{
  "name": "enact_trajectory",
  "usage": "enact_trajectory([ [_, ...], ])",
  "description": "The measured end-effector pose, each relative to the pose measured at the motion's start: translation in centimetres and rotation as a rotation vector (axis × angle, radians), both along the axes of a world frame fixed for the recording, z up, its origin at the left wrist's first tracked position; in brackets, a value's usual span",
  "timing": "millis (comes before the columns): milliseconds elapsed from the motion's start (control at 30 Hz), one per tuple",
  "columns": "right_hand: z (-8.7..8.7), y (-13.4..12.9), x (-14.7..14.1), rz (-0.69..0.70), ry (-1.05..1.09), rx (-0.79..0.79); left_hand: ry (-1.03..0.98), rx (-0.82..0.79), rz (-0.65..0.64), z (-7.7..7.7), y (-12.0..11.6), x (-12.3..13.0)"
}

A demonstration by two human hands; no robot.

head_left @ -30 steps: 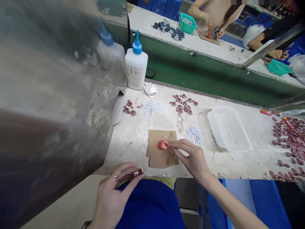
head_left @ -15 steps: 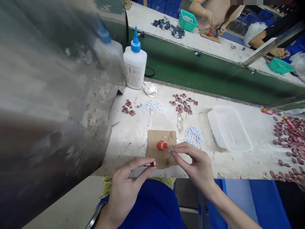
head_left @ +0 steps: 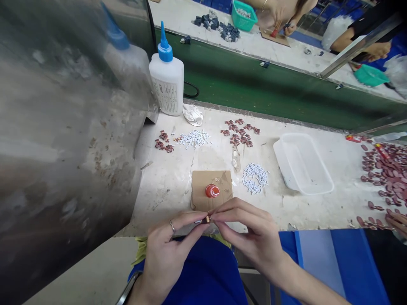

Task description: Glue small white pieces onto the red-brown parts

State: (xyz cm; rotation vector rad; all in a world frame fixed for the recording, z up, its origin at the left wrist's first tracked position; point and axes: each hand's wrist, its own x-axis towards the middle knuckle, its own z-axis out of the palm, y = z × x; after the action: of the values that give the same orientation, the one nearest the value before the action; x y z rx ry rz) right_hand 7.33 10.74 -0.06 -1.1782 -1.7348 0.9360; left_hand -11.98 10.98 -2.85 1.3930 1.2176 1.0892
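Between thumb and forefinger, my left hand (head_left: 173, 243) pinches a small brown piece (head_left: 206, 220) with an orange patch. The fingertips of my right hand (head_left: 251, 233) are closed at the right side of that piece; whatever they hold is too small to make out. Just beyond my fingers, an open red pot (head_left: 212, 191) stands on a cardboard square (head_left: 199, 181). Small white-blue bits lie in one pile (head_left: 255, 178) right of the cardboard and another pile (head_left: 194, 139) farther back. Brown figures form a group (head_left: 241, 132) at the back and a smaller group (head_left: 164, 142) at the left.
A white bottle (head_left: 168, 84) with a blue nozzle and crumpled white material (head_left: 193, 115) stand at the back left, beside a metal panel (head_left: 79, 114). Clear trays (head_left: 305, 165) are at the right, then many brown parts (head_left: 394, 178) and another person's hand (head_left: 397, 222). People work across the green barrier (head_left: 229, 80).
My right hand has moved left and slightly down from beside the red pot to the brown piece in my left hand. The camera view has shifted a little.
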Motion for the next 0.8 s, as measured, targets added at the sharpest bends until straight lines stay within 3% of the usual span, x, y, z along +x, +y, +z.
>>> enact_trajectory([
  [200, 0.4, -0.6, 0.2, 0.083, -0.327, 0.265, -0.014, -0.050, 0.048, 0.0, -0.3, 0.0],
  [333, 1.3, -0.7, 0.3, 0.109, -0.353, 0.335, -0.079, -0.069, 0.042, 0.5, -0.2, 0.2],
  [567, 2.1, -0.2, 0.2, 0.015, -0.026, -0.066, -0.104, -0.121, 0.042, 1.1, -0.5, 0.4],
  [800, 2.4, 1.6, -0.3, 0.074, 0.090, -0.321, 0.039, 0.027, 0.062, 0.4, -0.4, 0.4],
])
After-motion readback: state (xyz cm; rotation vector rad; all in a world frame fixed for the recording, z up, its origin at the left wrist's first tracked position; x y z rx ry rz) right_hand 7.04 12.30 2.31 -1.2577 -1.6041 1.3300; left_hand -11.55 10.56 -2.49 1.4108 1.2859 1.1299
